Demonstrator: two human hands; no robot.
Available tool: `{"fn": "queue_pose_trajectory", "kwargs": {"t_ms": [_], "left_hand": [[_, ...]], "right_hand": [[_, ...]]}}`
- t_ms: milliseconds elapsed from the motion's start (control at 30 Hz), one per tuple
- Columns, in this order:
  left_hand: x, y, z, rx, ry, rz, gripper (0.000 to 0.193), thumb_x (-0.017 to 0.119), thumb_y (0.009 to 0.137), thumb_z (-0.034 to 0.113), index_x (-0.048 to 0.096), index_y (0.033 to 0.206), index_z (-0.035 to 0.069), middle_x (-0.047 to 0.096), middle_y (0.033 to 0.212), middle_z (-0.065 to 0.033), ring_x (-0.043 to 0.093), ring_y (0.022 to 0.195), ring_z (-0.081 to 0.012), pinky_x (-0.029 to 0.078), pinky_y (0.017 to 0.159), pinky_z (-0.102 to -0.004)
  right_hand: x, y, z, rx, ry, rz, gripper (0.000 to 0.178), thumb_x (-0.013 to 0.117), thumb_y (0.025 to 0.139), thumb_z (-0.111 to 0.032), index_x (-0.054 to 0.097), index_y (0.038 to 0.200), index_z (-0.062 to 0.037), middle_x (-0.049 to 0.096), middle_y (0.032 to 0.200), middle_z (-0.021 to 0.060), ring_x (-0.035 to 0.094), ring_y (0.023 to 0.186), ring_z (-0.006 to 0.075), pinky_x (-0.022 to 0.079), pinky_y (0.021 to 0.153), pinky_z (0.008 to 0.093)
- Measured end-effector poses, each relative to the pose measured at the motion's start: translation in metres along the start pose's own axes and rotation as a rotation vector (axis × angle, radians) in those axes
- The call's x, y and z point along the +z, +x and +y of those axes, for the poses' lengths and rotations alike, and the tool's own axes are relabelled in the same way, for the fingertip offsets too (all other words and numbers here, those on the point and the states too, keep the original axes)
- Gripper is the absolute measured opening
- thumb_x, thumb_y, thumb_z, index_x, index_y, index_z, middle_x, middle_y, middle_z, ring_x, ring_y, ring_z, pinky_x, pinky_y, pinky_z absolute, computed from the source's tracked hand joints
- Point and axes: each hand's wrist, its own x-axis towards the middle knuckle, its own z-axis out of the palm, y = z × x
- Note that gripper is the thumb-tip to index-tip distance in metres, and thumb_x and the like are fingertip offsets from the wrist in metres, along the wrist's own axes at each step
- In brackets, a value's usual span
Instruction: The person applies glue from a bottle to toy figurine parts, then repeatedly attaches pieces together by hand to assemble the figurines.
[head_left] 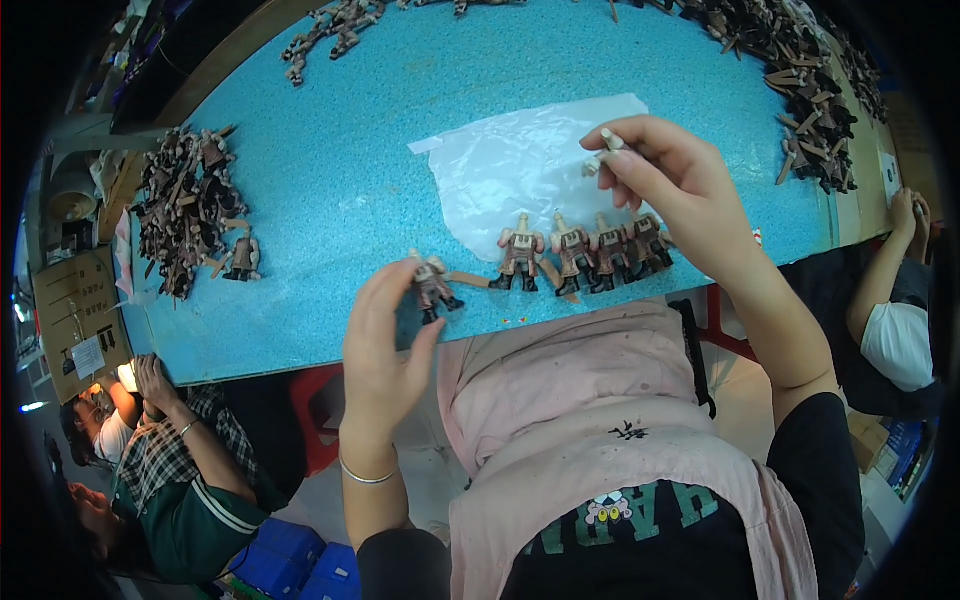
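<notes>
My left hand [385, 335], a metal bangle on its wrist, holds a toy figure [431, 284] with brown clothing and dark boots near the front edge of the table. My right hand [672, 178] is raised over a clear plastic sheet [490, 170], its thumb and fingers pinching a small pale piece [611, 139]. A second pale bit [592, 167] shows by the same fingertips; whether it is separate I cannot tell. Several similar figures, the nearest one [518, 252] headless-looking, lie in a row between my hands, with brown strips sticking out beside them.
A heap of figures [185, 205] lies at the left of the blue tabletop [330, 170]. Larger piles of brown parts [815, 110] line the far right edge; more pale parts [345, 35] lie at the back. Other people sit at the left and right, near cardboard boxes [80, 320].
</notes>
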Motion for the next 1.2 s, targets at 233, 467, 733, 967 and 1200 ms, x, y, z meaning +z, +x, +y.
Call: {"fn": "queue_pose_trajectory", "kwargs": {"t_ms": [233,467,733,967,1200], "left_hand": [[-0.006,-0.029,0.024,-0.211,-0.349,-0.019,0.063,0.075,0.068,0.000,0.050,0.125,-0.003,0.057,0.119,-0.0174,0.058,0.107,-0.0255,0.048,0.092,-0.0342],[0.012,-0.022,0.042,-0.183,-0.398,-0.213,0.067,0.078,0.069,0.005,0.047,0.128,-0.002,0.058,0.115,-0.0178,0.060,0.102,-0.0291,0.050,0.089,-0.0358],[0.016,-0.021,0.042,-0.116,-0.361,-0.186,0.067,0.080,0.067,0.008,0.049,0.126,-0.002,0.059,0.112,-0.0174,0.060,0.099,-0.0298,0.050,0.087,-0.0362],[0.015,-0.017,0.047,-0.105,-0.319,-0.207,0.066,0.081,0.066,0.009,0.050,0.123,-0.002,0.059,0.109,-0.0168,0.060,0.096,-0.0303,0.051,0.085,-0.0366],[0.017,-0.020,0.033,-0.107,-0.429,-0.177,0.043,0.075,0.073,0.005,0.058,0.112,-0.002,0.062,0.103,-0.0158,0.061,0.092,-0.0272,0.051,0.081,-0.0338]], "right_hand": [[0.028,-0.048,-0.007,0.062,0.280,-0.229,0.023,0.050,0.096,-0.010,0.063,0.111,0.0018,0.062,0.101,0.0071,0.057,0.087,0.0116,0.048,0.075,0.0248],[0.067,-0.075,0.008,-0.049,0.062,-0.334,0.024,0.063,0.081,0.002,0.064,0.105,0.0013,0.059,0.106,0.0120,0.059,0.098,0.0214,0.048,0.082,0.0315],[0.076,-0.081,0.018,-0.150,-0.019,-0.266,0.022,0.065,0.079,-0.002,0.062,0.101,0.0016,0.057,0.103,0.0138,0.060,0.089,0.0276,0.050,0.072,0.0329],[0.076,-0.083,0.019,-0.142,-0.025,-0.239,0.022,0.066,0.078,-0.001,0.062,0.100,0.0010,0.057,0.104,0.0137,0.060,0.089,0.0278,0.050,0.072,0.0330],[0.076,-0.083,0.021,-0.050,0.031,-0.220,0.022,0.069,0.076,0.001,0.065,0.098,-0.0003,0.059,0.101,0.0125,0.060,0.098,0.0271,0.049,0.079,0.0334]]}}
